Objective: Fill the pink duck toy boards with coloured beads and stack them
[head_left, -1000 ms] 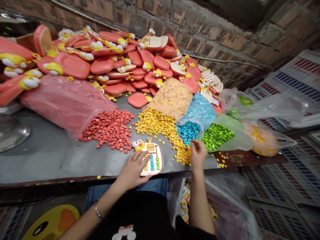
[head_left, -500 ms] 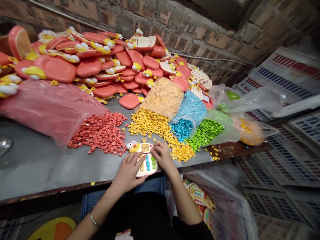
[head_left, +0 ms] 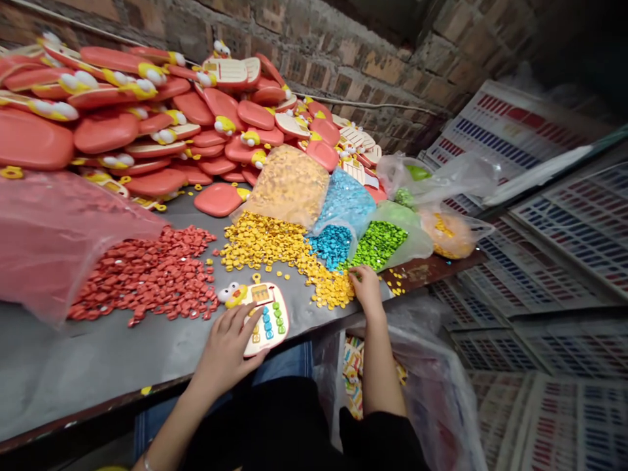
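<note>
Yellow pcs [head_left: 267,247]: loose heap on grey table [head_left: 88,360], fanning toward front edge.
L hand [head_left: 226,347]: open, fingers spread, resting on duck toy board [head_left: 267,318], no grip.
R hand [head_left: 366,288]: fingertips [head_left: 354,277] touching edge of yellow pcs; can't tell if pinching any.
Board spot: on table near front edge, btwn red pcs [head_left: 147,278] and yellow pcs; blue, green pegs [head_left: 267,320] set in rows.
Behind: salmon duck boards [head_left: 147,124] piled vs brick wall [head_left: 343,39].
R side: bagged blue pcs [head_left: 331,245], green pcs [head_left: 377,244].

My left hand [head_left: 226,347] lay spread over the cream duck board [head_left: 273,322], whose blue, green and yellow pegs [head_left: 267,324] stood in columns. Right of the board, my right hand [head_left: 366,288] touched the heaped yellow pieces [head_left: 330,288].
</note>
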The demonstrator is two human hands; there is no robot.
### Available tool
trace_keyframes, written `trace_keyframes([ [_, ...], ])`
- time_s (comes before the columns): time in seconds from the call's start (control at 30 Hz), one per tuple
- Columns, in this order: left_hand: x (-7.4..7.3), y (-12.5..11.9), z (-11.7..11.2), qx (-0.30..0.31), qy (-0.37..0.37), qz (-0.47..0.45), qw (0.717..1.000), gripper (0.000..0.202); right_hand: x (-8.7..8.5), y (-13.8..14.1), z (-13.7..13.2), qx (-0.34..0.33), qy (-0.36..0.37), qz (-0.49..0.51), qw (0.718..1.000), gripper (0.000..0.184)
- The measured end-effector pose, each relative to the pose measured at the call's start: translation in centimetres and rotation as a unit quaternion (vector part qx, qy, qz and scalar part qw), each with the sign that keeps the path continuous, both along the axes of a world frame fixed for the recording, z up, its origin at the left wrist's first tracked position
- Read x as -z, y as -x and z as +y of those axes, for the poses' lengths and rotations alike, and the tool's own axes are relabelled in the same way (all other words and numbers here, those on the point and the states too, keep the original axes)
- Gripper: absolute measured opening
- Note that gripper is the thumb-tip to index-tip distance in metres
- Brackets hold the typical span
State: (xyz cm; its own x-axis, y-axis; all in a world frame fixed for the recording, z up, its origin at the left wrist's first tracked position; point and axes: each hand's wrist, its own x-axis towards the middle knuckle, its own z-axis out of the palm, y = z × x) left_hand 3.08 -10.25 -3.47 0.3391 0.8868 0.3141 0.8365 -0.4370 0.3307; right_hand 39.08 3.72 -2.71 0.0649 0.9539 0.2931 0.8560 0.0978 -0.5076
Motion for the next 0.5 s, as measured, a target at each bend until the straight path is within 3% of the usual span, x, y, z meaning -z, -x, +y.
trace_keyframes([
  [0.27, 0.0, 0.0, 0.1, 0.0, 0.003, 0.003, 1.0, 0.059, 0.5, 1.4, -0.2, -0.015, 0.001, -0.055, 0.998, 0.01],
  [0.37, 0.0, 0.0, 0.1, 0.002, 0.002, 0.002, 1.0, 0.059, -0.2, 2.0, -0.5, -0.03, -0.019, -0.016, 0.999, 0.009],
  [0.5, -0.1, 0.0, 0.0, 0.002, 0.008, 0.0, 1.0, 0.059, -1.1, 4.4, -1.9, -0.042, -0.05, 0.109, 0.992, 0.012],
])
